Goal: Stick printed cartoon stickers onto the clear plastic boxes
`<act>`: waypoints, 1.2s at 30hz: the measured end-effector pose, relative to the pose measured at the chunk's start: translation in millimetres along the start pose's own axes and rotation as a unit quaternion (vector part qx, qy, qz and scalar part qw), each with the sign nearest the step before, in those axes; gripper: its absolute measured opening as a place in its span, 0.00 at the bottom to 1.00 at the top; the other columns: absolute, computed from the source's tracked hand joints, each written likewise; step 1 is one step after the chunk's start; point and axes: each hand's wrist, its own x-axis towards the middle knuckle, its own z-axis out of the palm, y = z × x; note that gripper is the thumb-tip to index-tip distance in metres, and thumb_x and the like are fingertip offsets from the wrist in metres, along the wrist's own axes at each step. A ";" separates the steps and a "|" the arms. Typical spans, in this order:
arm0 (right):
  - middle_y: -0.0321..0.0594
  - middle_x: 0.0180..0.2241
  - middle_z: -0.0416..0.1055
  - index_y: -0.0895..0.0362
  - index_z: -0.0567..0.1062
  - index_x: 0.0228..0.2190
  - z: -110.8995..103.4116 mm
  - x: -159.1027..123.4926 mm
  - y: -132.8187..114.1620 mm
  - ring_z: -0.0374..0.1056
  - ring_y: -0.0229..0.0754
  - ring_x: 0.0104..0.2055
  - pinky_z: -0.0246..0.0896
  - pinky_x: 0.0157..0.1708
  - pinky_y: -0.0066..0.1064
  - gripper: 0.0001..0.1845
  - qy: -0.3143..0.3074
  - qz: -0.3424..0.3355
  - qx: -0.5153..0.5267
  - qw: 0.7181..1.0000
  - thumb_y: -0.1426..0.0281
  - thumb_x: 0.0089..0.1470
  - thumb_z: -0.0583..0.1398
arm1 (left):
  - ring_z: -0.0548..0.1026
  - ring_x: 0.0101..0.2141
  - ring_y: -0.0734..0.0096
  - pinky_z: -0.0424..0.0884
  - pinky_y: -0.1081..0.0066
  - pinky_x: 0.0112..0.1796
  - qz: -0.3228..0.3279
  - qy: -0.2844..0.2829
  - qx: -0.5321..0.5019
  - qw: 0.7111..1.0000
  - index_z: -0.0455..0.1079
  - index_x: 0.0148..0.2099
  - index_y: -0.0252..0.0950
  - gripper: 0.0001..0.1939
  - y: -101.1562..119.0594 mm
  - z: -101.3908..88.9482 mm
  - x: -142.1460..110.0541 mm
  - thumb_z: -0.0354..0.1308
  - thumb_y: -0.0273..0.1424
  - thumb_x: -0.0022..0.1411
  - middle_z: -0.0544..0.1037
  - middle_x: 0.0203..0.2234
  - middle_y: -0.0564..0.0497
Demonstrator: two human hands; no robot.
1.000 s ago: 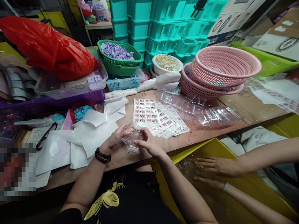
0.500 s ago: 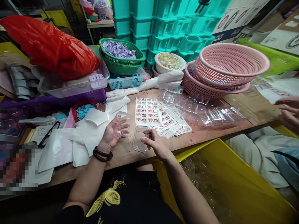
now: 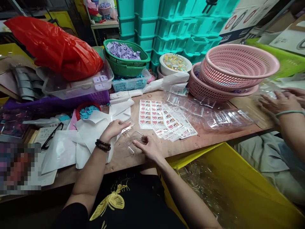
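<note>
Hands meet over the near edge of the worktop [image 3: 209, 135]. The right hand [image 3: 148, 147] lies low, fingers curled, pinching the near edge of a clear lid [image 3: 133, 140] that rests on the wood just ahead of it. The left hand [image 3: 114, 128], with a dark bead bracelet [image 3: 103, 145] at the wrist, is closed loosely around a second clear shell [image 3: 127, 126], which sticks out past the fingertips toward the stickers. Under and left of that hand lie loose white sheets [image 3: 91, 132]. To the right of the body sits a yellow bin [image 3: 238, 181] with clear plastic in it.

Just beyond the hands a sticker sheet [image 3: 150, 114] lies flat, with more stickers fanned out to its right. Clear trays [image 3: 214, 116] spread past them. At the far right edge another person's hand [image 3: 277, 102] rests on the worktop, a green bangle on the wrist.

Further back stand stacked pink baskets [image 3: 235, 68], a white bowl [image 3: 175, 63], a green basket [image 3: 125, 57] of purple pieces and a red bag [image 3: 54, 47].
</note>
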 end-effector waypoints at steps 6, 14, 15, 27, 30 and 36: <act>0.49 0.37 0.74 0.58 0.78 0.36 -33.6 20.0 -3.8 0.72 0.50 0.39 0.65 0.42 0.39 0.30 0.045 -0.117 -0.241 0.962 0.49 0.64 0.48 | 0.75 0.44 0.49 0.66 0.62 0.46 0.030 0.040 0.075 0.996 0.75 0.29 0.35 0.22 12.7 -4.4 -3.3 0.60 0.51 0.58 0.78 0.28 0.45; 0.60 0.51 0.74 0.65 0.75 0.47 -61.7 81.8 -1.2 0.67 0.55 0.55 0.55 0.56 0.44 0.19 0.039 -0.233 -0.542 0.807 0.77 0.63 0.48 | 0.66 0.60 0.46 0.57 0.52 0.63 0.282 0.016 0.043 0.958 0.71 0.58 0.38 0.30 8.5 41.1 -71.3 0.69 0.38 0.55 0.73 0.57 0.39; 0.59 0.47 0.76 0.64 0.76 0.43 -60.4 81.4 -0.4 0.69 0.53 0.51 0.56 0.54 0.42 0.19 0.039 -0.235 -0.541 0.806 0.79 0.62 0.48 | 0.66 0.60 0.46 0.58 0.51 0.62 0.275 0.007 0.051 0.960 0.70 0.60 0.38 0.30 2.4 46.9 -75.5 0.68 0.34 0.55 0.73 0.57 0.39; 0.55 0.41 0.79 0.62 0.76 0.46 -68.3 54.8 -17.5 0.74 0.51 0.41 0.64 0.39 0.38 0.21 0.186 -0.200 -0.476 0.836 0.73 0.64 0.46 | 0.71 0.58 0.48 0.63 0.55 0.60 0.088 -0.064 -0.276 0.955 0.73 0.57 0.36 0.35 8.5 28.4 -47.4 0.73 0.44 0.48 0.75 0.56 0.38; 0.51 0.49 0.77 0.56 0.76 0.49 -58.6 16.3 -22.3 0.72 0.52 0.50 0.64 0.49 0.43 0.20 0.120 -0.332 -0.421 0.836 0.70 0.66 0.48 | 0.74 0.55 0.48 0.70 0.55 0.55 0.009 -0.117 -0.463 0.879 0.70 0.58 0.34 0.36 27.5 22.1 -38.2 0.65 0.53 0.54 0.76 0.54 0.37; 0.45 0.53 0.76 0.49 0.77 0.48 -53.4 -23.7 -33.7 0.67 0.55 0.58 0.58 0.58 0.55 0.14 -0.026 -0.430 -0.259 0.865 0.65 0.61 0.58 | 0.79 0.48 0.50 0.74 0.53 0.51 0.041 -0.108 -0.495 0.861 0.71 0.51 0.33 0.28 45.6 10.6 -32.8 0.73 0.28 0.46 0.83 0.42 0.43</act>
